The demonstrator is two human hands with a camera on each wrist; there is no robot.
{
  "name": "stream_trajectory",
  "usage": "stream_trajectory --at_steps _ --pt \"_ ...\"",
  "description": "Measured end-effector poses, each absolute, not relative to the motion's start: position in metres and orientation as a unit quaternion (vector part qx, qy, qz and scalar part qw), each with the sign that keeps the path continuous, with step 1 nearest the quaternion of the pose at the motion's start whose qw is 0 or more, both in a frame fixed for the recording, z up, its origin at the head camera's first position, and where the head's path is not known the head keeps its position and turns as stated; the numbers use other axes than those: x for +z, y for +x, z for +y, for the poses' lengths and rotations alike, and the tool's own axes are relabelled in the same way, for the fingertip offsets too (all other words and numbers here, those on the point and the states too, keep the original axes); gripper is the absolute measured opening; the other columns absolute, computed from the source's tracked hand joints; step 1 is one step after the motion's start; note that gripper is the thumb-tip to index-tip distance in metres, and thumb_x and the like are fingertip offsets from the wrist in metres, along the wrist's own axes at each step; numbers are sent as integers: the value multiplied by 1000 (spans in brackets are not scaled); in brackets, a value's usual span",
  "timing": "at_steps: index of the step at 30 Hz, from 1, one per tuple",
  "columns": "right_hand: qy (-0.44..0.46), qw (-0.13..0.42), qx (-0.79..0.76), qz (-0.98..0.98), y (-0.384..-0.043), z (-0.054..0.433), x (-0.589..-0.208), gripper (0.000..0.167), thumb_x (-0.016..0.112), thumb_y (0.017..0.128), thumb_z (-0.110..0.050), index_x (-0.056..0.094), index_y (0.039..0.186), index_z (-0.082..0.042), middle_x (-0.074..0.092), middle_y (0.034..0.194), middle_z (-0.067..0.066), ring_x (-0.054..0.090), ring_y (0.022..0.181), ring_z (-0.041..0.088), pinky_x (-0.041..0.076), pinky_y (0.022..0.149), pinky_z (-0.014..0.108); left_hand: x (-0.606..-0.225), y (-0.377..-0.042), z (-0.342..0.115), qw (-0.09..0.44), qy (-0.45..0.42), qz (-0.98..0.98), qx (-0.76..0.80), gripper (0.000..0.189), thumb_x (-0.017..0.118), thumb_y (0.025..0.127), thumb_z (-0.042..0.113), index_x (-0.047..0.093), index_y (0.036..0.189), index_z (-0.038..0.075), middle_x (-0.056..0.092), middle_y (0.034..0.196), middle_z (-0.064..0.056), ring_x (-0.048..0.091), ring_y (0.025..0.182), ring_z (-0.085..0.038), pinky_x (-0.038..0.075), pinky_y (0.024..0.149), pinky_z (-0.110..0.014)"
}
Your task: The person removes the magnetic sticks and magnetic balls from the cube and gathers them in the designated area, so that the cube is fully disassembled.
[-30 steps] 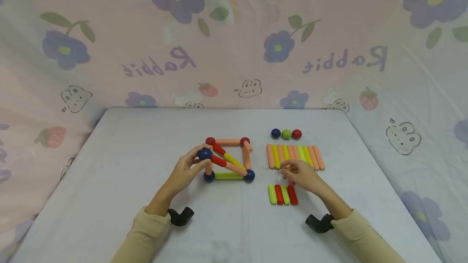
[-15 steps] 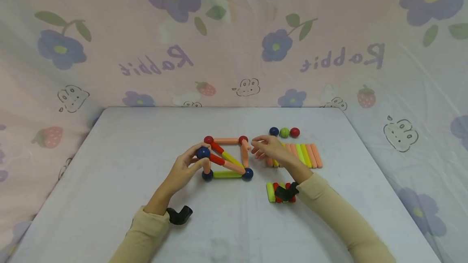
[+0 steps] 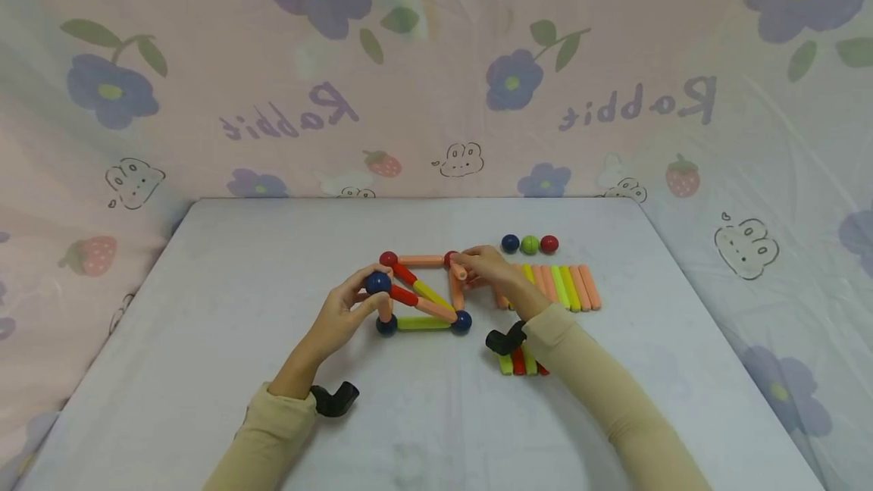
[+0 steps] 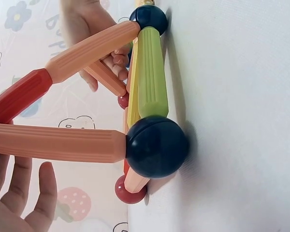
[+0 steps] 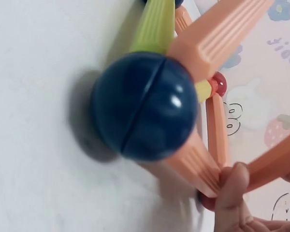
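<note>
Though it was apart, the right hand now pinches an orange stick.

Head view downward, wrist views close, structure shared

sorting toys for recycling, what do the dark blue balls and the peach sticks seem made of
The dark blue balls look like hard plastic, glossy, with a highlight and seam line on one. The peach sticks are probably molded plastic too, duller, with even lengthwise ridges. Whether anything else is inside doesn't show.
</note>
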State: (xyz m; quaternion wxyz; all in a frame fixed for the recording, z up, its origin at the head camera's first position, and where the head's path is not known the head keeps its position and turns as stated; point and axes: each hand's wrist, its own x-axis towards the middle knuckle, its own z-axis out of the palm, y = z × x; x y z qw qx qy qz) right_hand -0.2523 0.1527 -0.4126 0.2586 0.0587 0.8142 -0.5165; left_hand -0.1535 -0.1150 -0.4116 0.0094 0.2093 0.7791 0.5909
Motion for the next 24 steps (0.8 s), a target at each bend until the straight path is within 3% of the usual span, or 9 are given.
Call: stream_trajectory --at_steps 4,9,13,21,24 --pt "66 252 -518 815 -253 150 -415 52 54 97 -32 50 135 2 59 110 8 57 85 14 54 70 18 -411 -153 -115 11 207 777 594 42 58 96 11 48 136 8 54 140 -16 47 118 11 44 98 -19" --pt "67 242 -505 826 -257 152 -417 48 55 94 -28 55 132 2 62 114 11 55 80 11 50 66 17 -411 -153 -115 10 207 778 594 42 58 96 11 48 136 8 53 140 -16 47 118 12 43 98 -18" --pt "69 240 -503 828 -259 155 -417 45 56 93 -26 58 129 1 62 106 7 53 75 9 46 62 15 -411 -153 -115 9 204 781 591 42 58 95 12 48 136 9 53 140 -15 47 120 10 43 98 -17" --pt "44 249 -490 834 -261 162 -417 43 54 96 -23 57 130 3 53 73 -5 47 65 6 38 58 16 -413 -155 -115 6 201 787 583 41 58 96 13 49 135 9 53 140 -16 48 130 -27 44 101 -24" --pt "43 250 -487 836 -261 164 -417 43 52 97 -23 56 132 2 49 68 -5 45 63 7 36 59 17 -414 -155 -115 8 201 787 584 41 58 96 13 49 135 9 54 140 -16 48 130 -29 44 100 -25"
